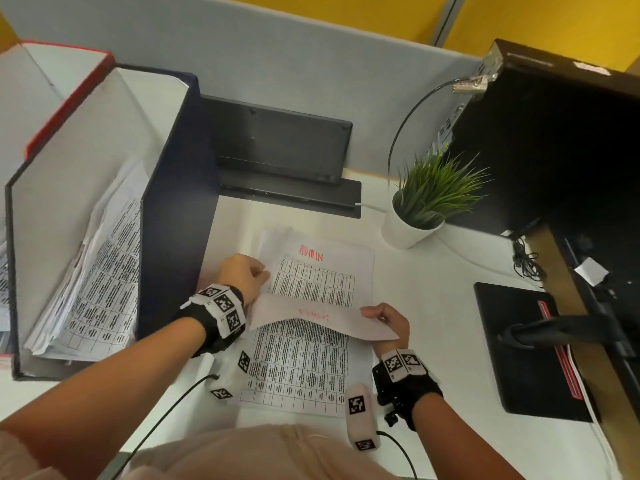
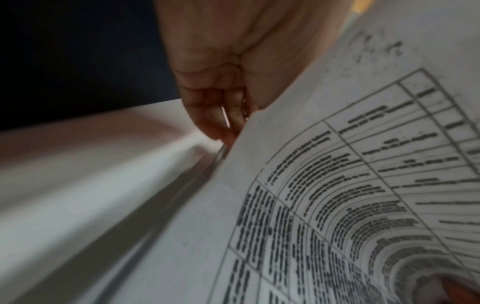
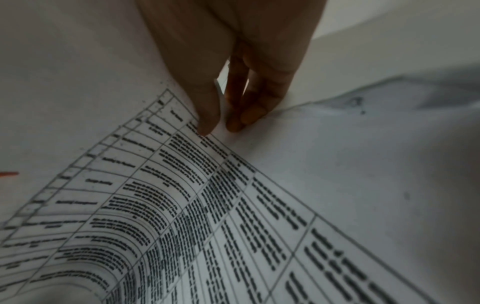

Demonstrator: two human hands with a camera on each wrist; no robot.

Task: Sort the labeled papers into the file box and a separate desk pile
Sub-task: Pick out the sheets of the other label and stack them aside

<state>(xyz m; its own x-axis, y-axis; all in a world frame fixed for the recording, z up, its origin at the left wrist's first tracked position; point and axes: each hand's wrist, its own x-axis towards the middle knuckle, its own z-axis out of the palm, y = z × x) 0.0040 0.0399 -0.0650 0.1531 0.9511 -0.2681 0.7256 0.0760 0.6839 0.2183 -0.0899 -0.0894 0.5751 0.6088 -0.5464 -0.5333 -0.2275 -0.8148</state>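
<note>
While both hands pinch the curled top sheet (image 1: 322, 318), left hand (image 1: 242, 273) and right hand (image 1: 389, 322) should lift evenly, leaving the stack (image 1: 311, 368) below undisturbed.

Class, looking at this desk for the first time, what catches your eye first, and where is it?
The curled sheet held up at mid-desk by the left hand and right hand. Under it lies a paper stack headed ADMIN in red. On the left stands the dark file box, already holding papers.
</note>
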